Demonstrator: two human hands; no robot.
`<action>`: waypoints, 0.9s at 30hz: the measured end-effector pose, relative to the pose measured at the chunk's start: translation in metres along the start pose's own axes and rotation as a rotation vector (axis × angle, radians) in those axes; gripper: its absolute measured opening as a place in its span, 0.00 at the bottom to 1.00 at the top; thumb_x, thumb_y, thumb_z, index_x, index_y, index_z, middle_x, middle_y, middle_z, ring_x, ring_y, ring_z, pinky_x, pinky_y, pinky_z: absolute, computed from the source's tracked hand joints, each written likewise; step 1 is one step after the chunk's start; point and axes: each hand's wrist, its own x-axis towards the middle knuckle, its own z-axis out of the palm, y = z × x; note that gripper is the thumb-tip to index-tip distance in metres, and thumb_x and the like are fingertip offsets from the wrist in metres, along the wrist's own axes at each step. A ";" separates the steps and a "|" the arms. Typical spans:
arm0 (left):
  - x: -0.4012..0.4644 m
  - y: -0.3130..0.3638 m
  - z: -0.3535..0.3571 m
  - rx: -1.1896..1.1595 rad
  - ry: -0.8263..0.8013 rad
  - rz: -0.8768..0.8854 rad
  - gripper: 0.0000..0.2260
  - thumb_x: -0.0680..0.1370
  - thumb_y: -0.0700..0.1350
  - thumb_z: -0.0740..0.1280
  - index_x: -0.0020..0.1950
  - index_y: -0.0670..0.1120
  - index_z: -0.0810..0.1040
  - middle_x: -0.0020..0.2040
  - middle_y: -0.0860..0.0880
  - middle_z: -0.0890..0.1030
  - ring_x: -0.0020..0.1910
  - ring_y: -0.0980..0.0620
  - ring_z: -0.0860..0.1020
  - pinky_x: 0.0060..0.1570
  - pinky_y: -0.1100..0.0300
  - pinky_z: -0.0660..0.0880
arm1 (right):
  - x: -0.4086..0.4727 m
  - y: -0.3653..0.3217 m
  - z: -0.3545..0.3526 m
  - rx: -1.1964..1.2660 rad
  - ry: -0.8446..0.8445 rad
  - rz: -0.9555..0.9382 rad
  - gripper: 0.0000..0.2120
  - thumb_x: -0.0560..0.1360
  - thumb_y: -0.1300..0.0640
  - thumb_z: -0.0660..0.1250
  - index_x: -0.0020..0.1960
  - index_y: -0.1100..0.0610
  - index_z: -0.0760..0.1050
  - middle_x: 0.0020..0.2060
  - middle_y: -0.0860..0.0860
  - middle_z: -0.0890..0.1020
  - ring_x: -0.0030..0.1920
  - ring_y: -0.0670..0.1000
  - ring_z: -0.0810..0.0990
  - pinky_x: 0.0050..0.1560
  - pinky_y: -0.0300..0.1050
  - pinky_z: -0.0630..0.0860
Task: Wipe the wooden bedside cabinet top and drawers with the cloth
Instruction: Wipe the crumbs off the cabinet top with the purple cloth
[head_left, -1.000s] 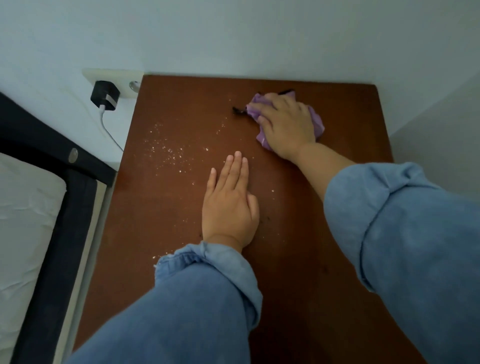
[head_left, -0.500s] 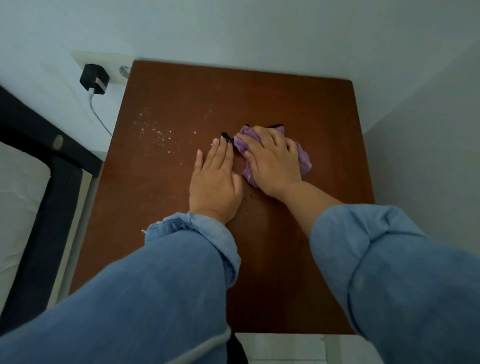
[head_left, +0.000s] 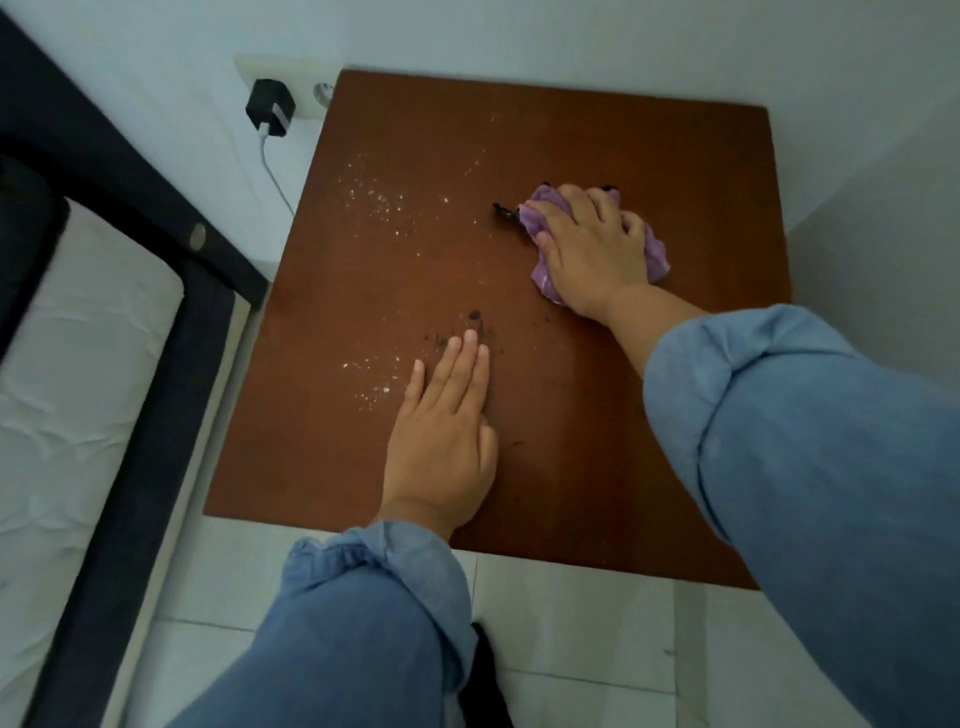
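Purple cloth (head_left: 655, 255), bunched, on the right far part of the wooden cabinet top (head_left: 519, 135), mostly covered by the right hand (head_left: 589, 254). Fingers (head_left: 574, 205) spread and bent over the bunch, pressing it to the wood; whether curled tight round it cannot be told. A dark strip (head_left: 503, 210) poking out from the cloth's left edge, lying on the wood.

Left hand (head_left: 441, 441) flat on the near middle of the top, palm down, fingers (head_left: 470, 358) straight and close together, holding nothing. Well apart from the cloth.

White crumbs (head_left: 376, 200) scattered over the far left part of the top; a smaller patch (head_left: 371, 376) just left of the left fingertips. Dark specks and smudges (head_left: 474, 315) just beyond those fingertips, more strewn toward the right wrist.

Blue denim sleeves (head_left: 805, 467) on both arms, cuffs rolled near the wrists.

Beyond the cabinet's far left corner, a wall socket plate (head_left: 306, 70) with a black charger (head_left: 269, 106) plugged in, white cable (head_left: 272, 176) trailing down behind the cabinet's left edge. White wall behind and to the right. Dark bed frame (head_left: 150, 364) along the left, pale mattress (head_left: 67, 389) inside it. White floor tiles (head_left: 571, 623) at the near edge.
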 end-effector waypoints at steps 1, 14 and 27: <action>0.001 -0.001 0.001 0.004 0.008 -0.001 0.29 0.76 0.48 0.46 0.77 0.44 0.54 0.78 0.48 0.53 0.77 0.54 0.48 0.75 0.52 0.44 | 0.001 0.001 0.001 -0.005 0.011 -0.011 0.20 0.81 0.49 0.49 0.73 0.44 0.59 0.74 0.49 0.59 0.72 0.55 0.57 0.67 0.58 0.57; -0.001 -0.006 0.013 0.023 0.066 0.014 0.33 0.72 0.50 0.41 0.77 0.44 0.55 0.78 0.49 0.54 0.77 0.53 0.51 0.74 0.55 0.43 | -0.119 -0.034 0.023 -0.007 0.094 -0.076 0.19 0.79 0.49 0.53 0.69 0.42 0.65 0.70 0.47 0.66 0.69 0.53 0.63 0.62 0.54 0.60; -0.006 0.003 0.009 0.025 0.084 -0.021 0.26 0.80 0.42 0.52 0.78 0.43 0.52 0.79 0.48 0.51 0.77 0.52 0.48 0.75 0.53 0.41 | -0.238 -0.068 0.030 -0.030 0.076 -0.045 0.21 0.75 0.48 0.51 0.65 0.47 0.70 0.65 0.48 0.72 0.64 0.55 0.70 0.59 0.55 0.66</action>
